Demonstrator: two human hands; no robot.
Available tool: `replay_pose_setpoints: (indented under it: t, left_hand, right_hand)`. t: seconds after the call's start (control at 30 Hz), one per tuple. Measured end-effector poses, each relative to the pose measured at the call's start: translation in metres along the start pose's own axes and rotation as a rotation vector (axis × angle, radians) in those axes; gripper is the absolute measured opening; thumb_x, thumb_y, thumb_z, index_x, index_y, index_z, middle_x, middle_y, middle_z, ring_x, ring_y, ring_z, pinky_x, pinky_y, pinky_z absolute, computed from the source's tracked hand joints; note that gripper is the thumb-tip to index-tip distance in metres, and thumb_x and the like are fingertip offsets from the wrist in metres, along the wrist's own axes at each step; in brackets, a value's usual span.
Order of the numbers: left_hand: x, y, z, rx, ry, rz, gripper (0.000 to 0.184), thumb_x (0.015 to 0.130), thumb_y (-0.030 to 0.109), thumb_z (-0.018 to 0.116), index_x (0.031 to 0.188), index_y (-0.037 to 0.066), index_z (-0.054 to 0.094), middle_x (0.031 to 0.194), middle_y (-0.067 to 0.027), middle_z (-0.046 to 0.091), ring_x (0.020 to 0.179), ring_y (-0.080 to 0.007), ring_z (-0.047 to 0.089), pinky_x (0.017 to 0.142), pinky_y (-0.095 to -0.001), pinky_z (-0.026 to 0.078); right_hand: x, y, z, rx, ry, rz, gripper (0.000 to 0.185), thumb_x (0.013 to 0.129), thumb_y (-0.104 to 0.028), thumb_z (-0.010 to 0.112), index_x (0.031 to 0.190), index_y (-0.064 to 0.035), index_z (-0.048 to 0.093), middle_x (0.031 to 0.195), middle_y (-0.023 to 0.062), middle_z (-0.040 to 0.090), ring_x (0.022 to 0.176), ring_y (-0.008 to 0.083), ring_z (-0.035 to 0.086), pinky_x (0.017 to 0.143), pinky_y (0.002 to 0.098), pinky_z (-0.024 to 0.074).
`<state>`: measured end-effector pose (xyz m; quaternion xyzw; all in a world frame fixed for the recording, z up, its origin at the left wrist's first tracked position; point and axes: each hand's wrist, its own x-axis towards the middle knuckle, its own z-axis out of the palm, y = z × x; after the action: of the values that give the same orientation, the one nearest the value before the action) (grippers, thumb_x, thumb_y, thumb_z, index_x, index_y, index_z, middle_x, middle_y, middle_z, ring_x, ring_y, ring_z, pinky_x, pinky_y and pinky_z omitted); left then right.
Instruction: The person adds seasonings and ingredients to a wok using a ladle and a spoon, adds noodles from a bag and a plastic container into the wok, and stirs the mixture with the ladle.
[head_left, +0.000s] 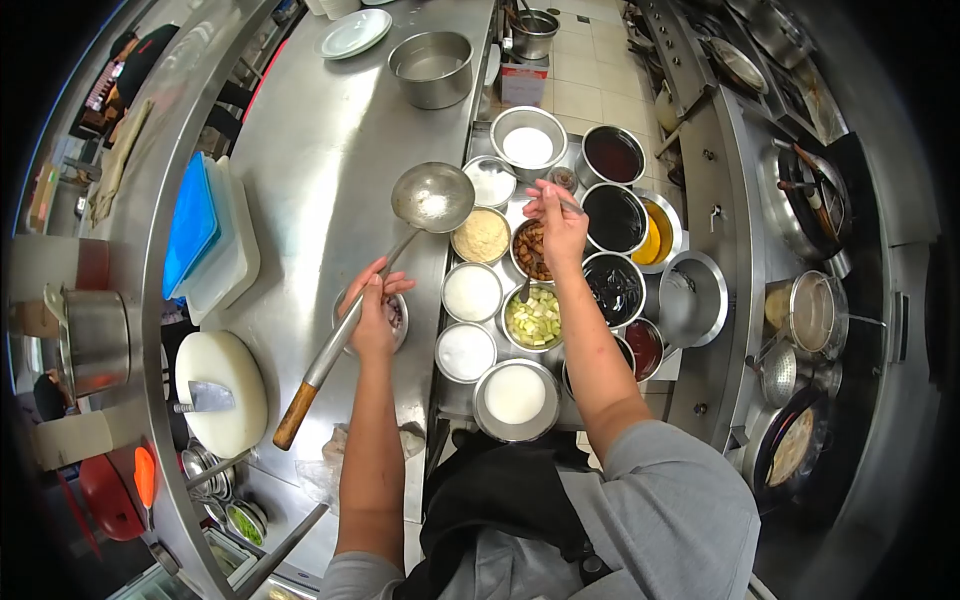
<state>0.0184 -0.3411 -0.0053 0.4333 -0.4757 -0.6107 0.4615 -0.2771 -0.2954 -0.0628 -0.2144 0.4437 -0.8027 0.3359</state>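
Note:
My left hand holds the metal handle of a large ladle, its thumb against the handle and other fingers apart. The ladle's bowl is up over the steel counter, its wooden grip pointing down left. Behind my left hand a bowl with chopped pieces is partly hidden. My right hand pinches a thin metal spoon handle above the seasoning containers. The spoon's end reaches toward a bowl of white powder. Below my right hand are a container of brown pieces and one of diced green vegetable.
Dark sauces stand right of my right hand, beside a yellow liquid. An empty round pan and white plates are at the back. Left are a blue lid and a cleaver on a round board. A person is far left.

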Motion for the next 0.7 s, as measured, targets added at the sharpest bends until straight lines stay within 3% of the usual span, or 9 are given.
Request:
replay_pose_setpoints:
  t: [0.1,0.2,0.33,0.37,0.7]
  left_hand:
    - [-0.002,-0.002,-0.006,-0.019,0.017,0.013,0.036,0.101,0.014,0.051,0.125,-0.012,0.059,0.098,-0.0243,0.07,0.084,-0.0292,0.073,0.082,-0.0358,0.057]
    - [-0.003,-0.005,-0.014,-0.021,0.032,0.017,0.036,0.101,0.014,0.051,0.125,-0.012,0.059,0.098,-0.024,0.07,0.084,-0.0293,0.072,0.083,-0.0367,0.057]
    - [-0.01,0.002,-0.016,-0.005,0.032,0.036,0.036,0.102,0.014,0.05,0.127,-0.012,0.057,0.099,-0.0242,0.069,0.084,-0.0289,0.072,0.084,-0.037,0.057]
    - [-0.01,0.001,-0.017,-0.004,0.03,0.036,0.036,0.102,0.014,0.05,0.127,-0.012,0.057,0.099,-0.0242,0.069,0.084,-0.0289,0.072,0.084,-0.037,0.057]
    - [-0.015,0.0,-0.022,0.026,0.037,0.054,0.035,0.103,0.011,0.048,0.127,-0.012,0.056,0.102,-0.0248,0.07,0.087,-0.0288,0.072,0.086,-0.0366,0.056]
  right_hand:
    - [0.012,0.012,-0.01,-0.49,0.18,-0.076,0.029,0.102,-0.021,0.059,0.109,0.0067,0.067,0.084,0.0131,0.073,0.068,0.0148,0.069,0.063,0.028,0.0551]
    - [0.013,0.013,-0.008,-0.765,0.171,-0.159,0.028,0.1,-0.02,0.06,0.107,0.0063,0.068,0.078,0.0143,0.073,0.067,0.0173,0.072,0.06,0.0291,0.0554]
    - [0.02,0.025,-0.005,-0.852,0.154,-0.253,0.023,0.099,-0.016,0.059,0.103,0.005,0.068,0.075,0.0162,0.072,0.066,0.0224,0.074,0.061,0.0325,0.0561]
    - [0.022,0.029,-0.006,-0.9,0.145,-0.258,0.026,0.1,-0.018,0.059,0.105,0.0053,0.068,0.078,0.0131,0.074,0.068,0.0175,0.074,0.062,0.029,0.0564]
    - [0.037,0.065,-0.003,-0.631,0.22,-0.077,0.021,0.101,-0.012,0.058,0.101,0.0078,0.066,0.078,0.0103,0.069,0.061,0.0147,0.067,0.057,0.0272,0.057]
